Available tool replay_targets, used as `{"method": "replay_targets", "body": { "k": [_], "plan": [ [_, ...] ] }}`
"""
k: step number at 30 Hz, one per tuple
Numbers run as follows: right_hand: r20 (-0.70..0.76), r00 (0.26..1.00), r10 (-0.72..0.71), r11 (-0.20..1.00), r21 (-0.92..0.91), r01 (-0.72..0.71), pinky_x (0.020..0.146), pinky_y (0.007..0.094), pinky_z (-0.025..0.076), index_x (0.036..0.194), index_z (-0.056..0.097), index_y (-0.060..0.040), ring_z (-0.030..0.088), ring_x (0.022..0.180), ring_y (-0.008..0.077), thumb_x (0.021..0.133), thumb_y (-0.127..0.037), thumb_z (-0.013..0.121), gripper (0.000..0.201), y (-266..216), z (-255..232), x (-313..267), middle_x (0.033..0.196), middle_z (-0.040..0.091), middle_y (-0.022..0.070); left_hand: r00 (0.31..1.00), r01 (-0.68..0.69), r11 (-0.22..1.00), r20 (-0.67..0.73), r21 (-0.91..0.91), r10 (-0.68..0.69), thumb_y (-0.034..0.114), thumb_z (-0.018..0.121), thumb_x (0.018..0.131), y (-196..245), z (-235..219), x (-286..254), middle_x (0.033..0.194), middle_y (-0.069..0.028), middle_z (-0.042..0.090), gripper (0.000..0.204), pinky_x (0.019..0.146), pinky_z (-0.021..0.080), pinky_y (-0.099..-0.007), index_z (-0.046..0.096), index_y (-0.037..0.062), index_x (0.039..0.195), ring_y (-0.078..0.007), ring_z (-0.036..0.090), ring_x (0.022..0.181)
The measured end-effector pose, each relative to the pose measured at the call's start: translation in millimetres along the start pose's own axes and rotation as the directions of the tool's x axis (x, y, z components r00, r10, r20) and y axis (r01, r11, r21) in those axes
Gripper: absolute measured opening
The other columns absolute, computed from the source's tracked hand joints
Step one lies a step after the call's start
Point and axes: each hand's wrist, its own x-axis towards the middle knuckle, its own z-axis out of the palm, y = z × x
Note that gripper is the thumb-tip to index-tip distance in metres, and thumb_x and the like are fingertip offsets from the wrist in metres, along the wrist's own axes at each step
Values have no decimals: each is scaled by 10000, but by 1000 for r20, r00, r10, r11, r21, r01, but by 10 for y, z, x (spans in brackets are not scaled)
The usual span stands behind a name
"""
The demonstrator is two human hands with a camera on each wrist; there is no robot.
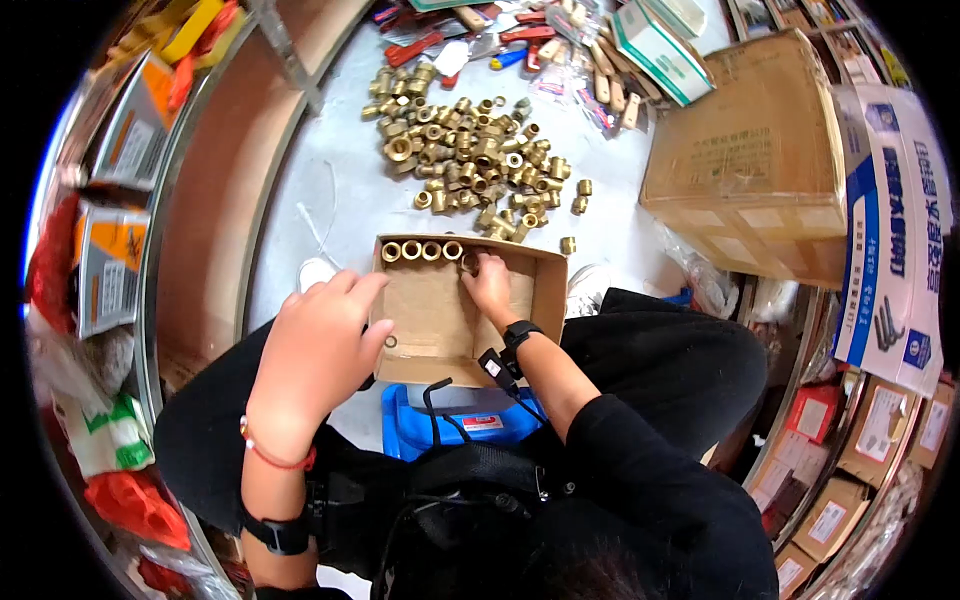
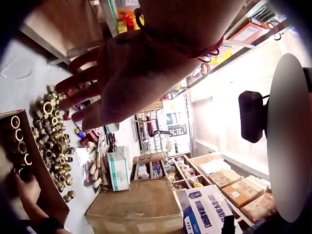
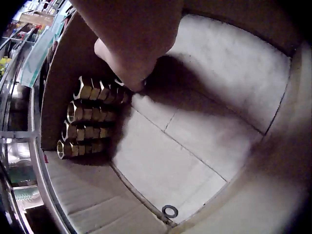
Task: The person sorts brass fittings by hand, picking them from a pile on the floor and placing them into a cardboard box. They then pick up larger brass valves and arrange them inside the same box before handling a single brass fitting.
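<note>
An open cardboard box (image 1: pixel 549 295) stands between the person's legs. Along its far wall several brass fittings (image 1: pixel 411 250) are lined up in a row, stacked in the right wrist view. Reaching into the box, my right hand (image 1: pixel 488 287) pinches another brass fitting (image 1: pixel 469 262) at the right end of that row. My left hand (image 1: pixel 315 350) is held over the box's left side, fingers extended and nothing in them. A small dark ring (image 3: pixel 170 211) lies on the box floor in a near corner.
Beyond the box, a heap of brass fittings (image 1: pixel 470 150) covers part of the pale floor. Wooden-handled tools (image 1: pixel 603 80) lie farther back. A large carton (image 1: pixel 745 160) stands at right, shelves at both sides. A blue stool (image 1: pixel 400 425) is close to the person.
</note>
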Motion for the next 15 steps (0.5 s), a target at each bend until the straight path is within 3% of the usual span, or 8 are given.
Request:
{"method": "replay_targets", "body": {
  "k": [4, 5, 9, 12, 15],
  "plan": [
    [-10, 998, 66, 997, 32, -66, 713, 407, 437, 853, 539, 22, 523, 797, 333, 622, -145, 620, 296, -30, 62, -26, 804, 545, 189, 994, 40, 999, 98, -26, -37, 117, 552, 734, 59, -31, 102, 940, -153, 529, 329, 741, 403, -381, 487, 36, 1046, -335, 498, 878],
    [-1, 997, 74, 996, 53, -74, 712, 413, 433, 812, 526, 24, 513, 792, 336, 626, -143, 619, 266, -31, 81, -20, 793, 539, 188, 994, 49, 999, 96, 18, -50, 165, 574, 734, 61, -4, 115, 911, -116, 537, 340, 750, 390, -367, 498, 60, 1049, -280, 516, 876],
    [22, 997, 70, 996, 52, -71, 739, 398, 437, 855, 519, 14, 498, 848, 327, 637, -106, 617, 267, -14, 113, -31, 854, 524, 183, 992, 19, 999, 121, 34, -23, 159, 565, 740, 113, 13, 203, 914, -119, 538, 329, 741, 393, -367, 499, 60, 1047, -281, 518, 867],
    [-59, 996, 61, 993, 109, -54, 737, 397, 429, 883, 493, 14, 485, 858, 335, 632, -81, 615, 295, -57, 85, -83, 867, 505, 191, 992, -1, 999, 130, 47, -5, 157, 562, 741, 159, 4, 274, 915, -120, 538, 326, 740, 395, -367, 499, 58, 1045, -282, 519, 865],
    [-231, 973, -13, 989, 140, 46, 734, 406, 419, 898, 460, 20, 474, 860, 348, 626, -64, 612, 323, -106, 36, -180, 862, 488, 195, 994, -31, 998, 107, 49, 25, 157, 565, 738, 227, -2, 344, 914, -118, 540, 329, 739, 397, -366, 499, 57, 1045, -282, 520, 866]
  ]
}}
